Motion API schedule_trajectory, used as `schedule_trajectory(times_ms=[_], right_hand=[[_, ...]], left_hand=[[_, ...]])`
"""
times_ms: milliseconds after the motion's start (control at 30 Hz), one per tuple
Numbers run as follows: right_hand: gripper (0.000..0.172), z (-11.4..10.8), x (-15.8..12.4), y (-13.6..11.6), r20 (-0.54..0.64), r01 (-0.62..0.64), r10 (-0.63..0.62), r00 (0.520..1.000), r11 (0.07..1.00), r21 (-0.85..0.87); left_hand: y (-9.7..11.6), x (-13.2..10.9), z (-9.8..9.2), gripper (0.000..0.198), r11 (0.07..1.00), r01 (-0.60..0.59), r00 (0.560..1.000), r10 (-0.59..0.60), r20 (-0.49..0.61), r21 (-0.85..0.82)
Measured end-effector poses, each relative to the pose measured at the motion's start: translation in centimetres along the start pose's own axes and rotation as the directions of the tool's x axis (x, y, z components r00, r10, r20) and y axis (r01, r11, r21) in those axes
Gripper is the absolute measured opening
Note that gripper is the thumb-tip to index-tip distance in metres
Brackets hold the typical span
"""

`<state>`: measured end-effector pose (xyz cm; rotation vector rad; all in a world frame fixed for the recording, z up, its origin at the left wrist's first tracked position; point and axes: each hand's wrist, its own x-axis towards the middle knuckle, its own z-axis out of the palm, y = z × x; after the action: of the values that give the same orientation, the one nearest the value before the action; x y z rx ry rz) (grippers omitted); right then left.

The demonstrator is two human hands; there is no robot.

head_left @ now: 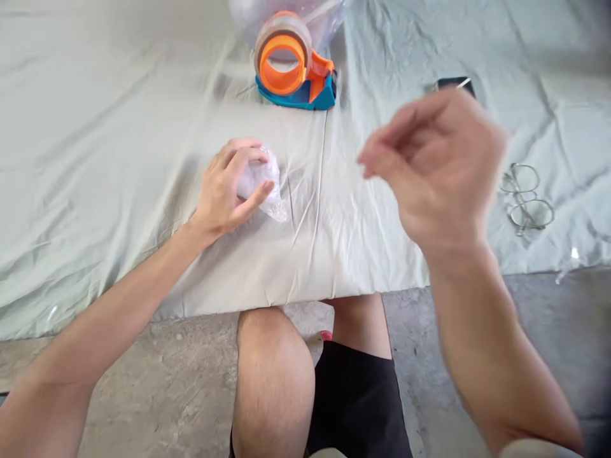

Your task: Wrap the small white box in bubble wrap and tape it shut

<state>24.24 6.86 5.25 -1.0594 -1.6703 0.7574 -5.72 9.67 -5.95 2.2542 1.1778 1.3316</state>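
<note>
matt creased cloth [119, 159]; crinkly clear plastic bundle [262, 181]; glossy plastic tape dispenser [293, 63].

The light is soft and bright, like daylight, and it falls evenly on the pale green wrinkled cloth [119, 159]. Shadows are faint. The raised right hand [442, 168] is smeared with blur. The far corners beyond that hand look dark and fuzzy. No strong glare shows.

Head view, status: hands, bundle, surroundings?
Left hand gripping bubble-wrapped bundle on cloth. Right hand raised, blurred, apparently empty. Tape dispenser behind, eyeglasses right.
</note>
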Motion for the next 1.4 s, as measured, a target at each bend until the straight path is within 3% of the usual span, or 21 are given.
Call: schedule_trajectory(times_ms=[67,133,200,267,400,533,633,833,1000,1167,1233,1333,1400], right_hand=[[0.022,-3.0,-3.8,-0.9,0.178,-0.042,0.049,0.983,0.998,-0.039],[0.023,-5.7,-8.0,-1.4,0.335,-0.191,0.238,0.912,0.967,-0.167],[0.018,-8.2,-11.8,-1.4,0.297,-0.349,0.457,0.838,0.869,-0.351],[0.014,-10.2,-14.8,-1.0,0.225,-0.421,0.559,0.798,0.784,-0.456],[0.015,-12.8,-17.7,1.1,0.173,-0.362,0.549,0.818,0.724,-0.587],[0.012,-13.6,-17.5,3.7,0.338,-0.133,0.434,0.835,0.755,-0.642],[0.012,-13.6,-16.6,4.1,0.404,-0.015,0.362,0.840,0.760,-0.649],[0.004,-13.5,-15.4,2.9,0.476,0.187,0.358,0.803,0.606,-0.773],[0.031,-13.1,-13.7,2.9,0.493,0.300,0.345,0.798,0.481,-0.824],[0.101,-11.6,-10.3,4.9,0.445,0.361,0.425,0.788,0.267,-0.894],[0.115,-10.9,-9.0,6.2,0.446,0.330,0.442,0.778,0.316,-0.890],[0.105,-10.1,-7.6,7.4,0.449,0.200,0.466,0.762,0.491,-0.848],[0.096,-9.8,-7.2,7.2,0.450,0.139,0.495,0.743,0.542,-0.828]], left_hand=[[0.0,0.2,0.0,0.034,0.997,0.060,0.998,-0.059,0.016,-0.050],[0.2,0.3,-0.1,0.034,0.992,0.097,0.995,-0.094,0.039,-0.080],[0.5,0.5,-0.3,0.032,0.989,0.123,0.991,-0.119,0.054,-0.087],[0.6,0.6,-0.3,0.030,0.987,0.138,0.990,-0.133,0.056,-0.086],[0.0,0.5,-0.1,0.032,0.992,0.107,0.993,-0.103,0.057,-0.073],[-0.1,0.3,0.1,0.032,0.999,0.031,0.999,-0.030,0.011,-0.013],[0.1,0.2,0.2,0.031,1.000,0.016,1.000,-0.016,0.013,-0.011],[-0.7,0.3,0.2,0.035,0.999,0.035,0.999,-0.034,0.033,-0.030],[-0.3,0.2,0.2,0.037,0.999,0.051,0.998,-0.051,0.022,-0.003],[-0.5,0.0,0.3,0.031,1.000,-0.001,1.000,0.002,0.020,-0.007],[-0.7,-0.1,0.3,0.031,1.000,-0.022,1.000,0.023,0.018,-0.010],[-0.9,-0.1,0.4,0.038,0.999,-0.039,0.999,0.040,0.027,-0.030],[-0.9,-0.1,0.4,0.045,0.997,-0.004,0.999,0.008,0.044,-0.076]])
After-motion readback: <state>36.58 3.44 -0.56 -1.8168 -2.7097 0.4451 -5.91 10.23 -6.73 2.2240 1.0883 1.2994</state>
